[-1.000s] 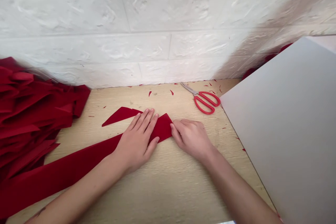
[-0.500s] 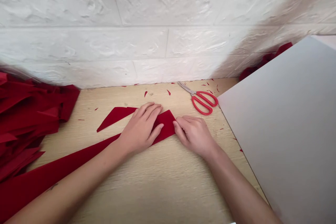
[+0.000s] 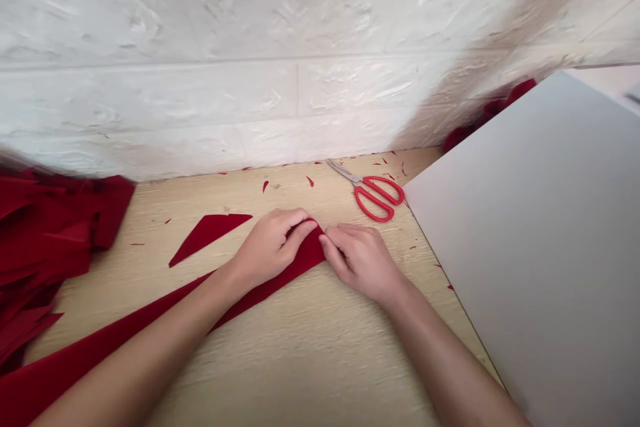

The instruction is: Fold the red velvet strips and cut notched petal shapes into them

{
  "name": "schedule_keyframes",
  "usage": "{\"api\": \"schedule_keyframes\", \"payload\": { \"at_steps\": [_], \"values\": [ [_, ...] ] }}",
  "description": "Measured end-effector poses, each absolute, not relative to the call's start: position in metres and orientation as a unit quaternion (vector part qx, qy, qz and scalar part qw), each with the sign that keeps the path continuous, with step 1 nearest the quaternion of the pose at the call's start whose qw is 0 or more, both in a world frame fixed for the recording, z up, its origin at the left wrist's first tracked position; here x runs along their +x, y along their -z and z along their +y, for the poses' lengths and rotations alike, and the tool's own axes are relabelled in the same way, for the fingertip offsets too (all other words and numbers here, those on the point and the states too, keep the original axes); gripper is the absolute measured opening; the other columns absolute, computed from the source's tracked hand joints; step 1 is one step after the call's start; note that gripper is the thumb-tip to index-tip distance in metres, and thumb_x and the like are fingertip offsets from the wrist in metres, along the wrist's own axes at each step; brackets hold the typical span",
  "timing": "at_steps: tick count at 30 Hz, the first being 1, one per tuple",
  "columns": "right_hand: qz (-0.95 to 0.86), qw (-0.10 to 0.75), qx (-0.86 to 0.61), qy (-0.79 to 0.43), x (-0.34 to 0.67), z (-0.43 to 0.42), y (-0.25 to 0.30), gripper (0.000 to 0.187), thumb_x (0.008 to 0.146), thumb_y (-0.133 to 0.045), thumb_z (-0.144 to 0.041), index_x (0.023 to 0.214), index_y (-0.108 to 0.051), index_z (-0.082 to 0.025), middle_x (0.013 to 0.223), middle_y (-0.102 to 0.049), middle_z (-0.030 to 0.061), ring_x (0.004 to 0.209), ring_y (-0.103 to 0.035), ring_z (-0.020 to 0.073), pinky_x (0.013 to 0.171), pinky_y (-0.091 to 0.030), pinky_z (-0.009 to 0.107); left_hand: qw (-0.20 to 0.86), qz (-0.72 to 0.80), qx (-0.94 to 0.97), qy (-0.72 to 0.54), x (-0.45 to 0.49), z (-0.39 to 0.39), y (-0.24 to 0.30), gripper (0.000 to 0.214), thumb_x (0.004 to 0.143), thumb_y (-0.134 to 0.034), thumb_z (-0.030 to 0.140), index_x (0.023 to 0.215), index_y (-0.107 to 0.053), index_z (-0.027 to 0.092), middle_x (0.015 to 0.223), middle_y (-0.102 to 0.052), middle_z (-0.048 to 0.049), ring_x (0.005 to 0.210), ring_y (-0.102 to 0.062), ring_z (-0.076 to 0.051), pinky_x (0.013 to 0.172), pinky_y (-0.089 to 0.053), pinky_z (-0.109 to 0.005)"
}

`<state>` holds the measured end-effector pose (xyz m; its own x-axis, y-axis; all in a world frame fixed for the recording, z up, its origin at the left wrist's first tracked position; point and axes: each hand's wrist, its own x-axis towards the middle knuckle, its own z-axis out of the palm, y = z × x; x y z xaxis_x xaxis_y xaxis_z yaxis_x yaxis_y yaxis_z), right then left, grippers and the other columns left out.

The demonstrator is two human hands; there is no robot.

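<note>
A long dark red fabric strip [image 3: 270, 287] runs from the lower left across the table, under my left forearm, to both hands. My left hand [image 3: 273, 243] pinches the strip's upper edge near its end between thumb and fingers. Close beside it, my right hand [image 3: 357, 257] is closed on the end edge of the same strip, thumb on top and fingers curled under. A loose red fabric scrap [image 3: 207, 237] with pointed ends lies behind my left wrist. Scissors with red handles [image 3: 377, 197] rest beyond my right hand, their blades towards the wall.
A heap of red fabric pieces [image 3: 55, 233] fills the left side. More red fabric [image 3: 490, 117] lies behind a large pale grey panel [image 3: 535, 240] at the right. Small red snippets dot the wooden table [image 3: 300, 367] along the white brick-patterned wall [image 3: 200, 100].
My left hand has gone from lying flat on the strip to pinching its upper edge. The right hand keeps its grip on the end. The view has shifted slightly.
</note>
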<state>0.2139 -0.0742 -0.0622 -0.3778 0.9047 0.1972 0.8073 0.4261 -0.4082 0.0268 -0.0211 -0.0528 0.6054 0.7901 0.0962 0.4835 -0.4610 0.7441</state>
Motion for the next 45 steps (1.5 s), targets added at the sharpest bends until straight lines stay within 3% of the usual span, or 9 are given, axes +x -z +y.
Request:
{"api": "schedule_keyframes", "payload": {
  "at_steps": [7, 20, 27, 32, 39, 41, 45],
  "values": [
    [-0.794, 0.202, -0.551, -0.157, 0.209, -0.072, 0.062, 0.036, 0.099, -0.039, -0.023, 0.066, -0.052, -0.019, 0.06, -0.053, -0.0018, 0.055, -0.041, 0.0116, 0.058, -0.026, 0.028, 0.382, 0.388, 0.805, -0.235, 0.023, -0.021, 0.062, 0.03, 0.102, -0.041, 0.027, 0.076, -0.053, 0.018, 0.067, -0.057, 0.0029, 0.06, -0.051, -0.011, 0.062, -0.037, -0.025],
    [-0.769, 0.206, -0.581, -0.168, 0.205, -0.072, 0.062, 0.029, 0.101, -0.04, -0.027, 0.081, -0.059, -0.019, 0.065, -0.061, -0.0012, 0.054, -0.05, 0.0111, 0.057, -0.032, 0.025, 0.401, 0.397, 0.787, -0.249, 0.022, -0.02, 0.064, 0.033, 0.102, -0.041, 0.031, 0.073, -0.049, 0.019, 0.064, -0.054, 0.0043, 0.058, -0.049, -0.01, 0.06, -0.035, -0.025],
    [-0.772, 0.213, -0.579, -0.154, 0.204, -0.075, 0.063, 0.029, 0.101, -0.035, -0.025, 0.08, -0.054, -0.019, 0.063, -0.06, -0.0005, 0.052, -0.049, 0.0119, 0.056, -0.032, 0.025, 0.306, 0.422, 0.827, -0.21, 0.024, -0.023, 0.067, 0.032, 0.103, -0.037, 0.034, 0.079, -0.052, 0.019, 0.067, -0.058, 0.0007, 0.062, -0.053, -0.014, 0.062, -0.037, -0.028],
    [-0.777, 0.174, -0.597, -0.1, 0.205, -0.076, 0.063, 0.029, 0.101, -0.037, -0.024, 0.078, -0.054, -0.019, 0.059, -0.061, -0.0004, 0.048, -0.048, 0.0122, 0.053, -0.026, 0.026, 0.209, 0.453, 0.85, -0.17, 0.025, -0.028, 0.071, 0.035, 0.104, -0.034, 0.038, 0.085, -0.057, 0.019, 0.067, -0.06, -0.0032, 0.065, -0.057, -0.02, 0.062, -0.037, -0.031],
    [-0.78, 0.18, -0.597, -0.054, 0.208, -0.075, 0.064, 0.029, 0.098, -0.04, -0.022, 0.072, -0.054, -0.02, 0.056, -0.062, -0.0001, 0.046, -0.051, 0.0124, 0.052, -0.024, 0.028, 0.252, 0.444, 0.843, -0.168, 0.025, -0.025, 0.071, 0.035, 0.104, -0.03, 0.035, 0.081, -0.052, 0.02, 0.064, -0.052, -0.0005, 0.062, -0.052, -0.018, 0.062, -0.034, -0.031],
    [-0.77, 0.206, -0.6, -0.07, 0.208, -0.075, 0.063, 0.027, 0.099, -0.041, -0.023, 0.077, -0.057, -0.019, 0.06, -0.064, -0.0001, 0.048, -0.053, 0.0127, 0.052, -0.028, 0.027, 0.264, 0.447, 0.838, -0.167, 0.025, -0.025, 0.07, 0.035, 0.104, -0.03, 0.036, 0.08, -0.05, 0.021, 0.064, -0.051, -0.0001, 0.061, -0.051, -0.018, 0.062, -0.034, -0.03],
    [-0.741, 0.286, -0.594, -0.123, 0.204, -0.075, 0.064, 0.018, 0.1, -0.048, -0.027, 0.107, -0.061, -0.017, 0.077, -0.073, 0.0011, 0.06, -0.064, 0.0132, 0.059, -0.041, 0.024, 0.259, 0.441, 0.843, -0.165, 0.026, -0.025, 0.07, 0.034, 0.104, -0.03, 0.036, 0.084, -0.052, 0.021, 0.068, -0.057, -0.0016, 0.064, -0.054, -0.019, 0.063, -0.034, -0.031]
  ]
}}
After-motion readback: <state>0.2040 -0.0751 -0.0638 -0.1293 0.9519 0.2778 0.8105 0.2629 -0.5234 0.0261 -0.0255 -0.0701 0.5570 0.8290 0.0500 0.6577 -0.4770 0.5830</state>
